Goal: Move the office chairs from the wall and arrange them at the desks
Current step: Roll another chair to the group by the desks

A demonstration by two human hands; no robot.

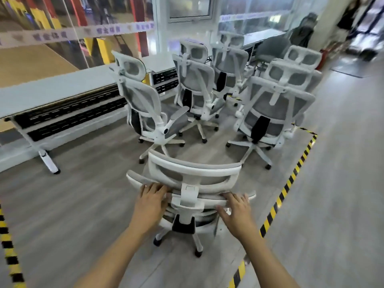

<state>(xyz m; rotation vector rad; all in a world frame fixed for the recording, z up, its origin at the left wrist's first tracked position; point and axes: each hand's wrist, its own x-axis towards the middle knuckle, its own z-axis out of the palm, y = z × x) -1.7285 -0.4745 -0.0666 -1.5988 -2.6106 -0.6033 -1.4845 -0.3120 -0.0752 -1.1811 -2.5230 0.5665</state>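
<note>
White plastic and grey mesh, the nearest chair (188,176) stands directly in front of the person, its back towards them and its top rail running left to right across their reach. Both hands are on that rail, equally near, 1 on either side of the headrest post. The left hand (152,199) folds its fingers over the rail's edge. The right hand (235,210) lays close-set fingers on top, thumb hooked below. The long desk (52,90) lies ahead to the left and the other chairs (195,80) crowd straight ahead, so I'd expect the push to bear left.
</note>
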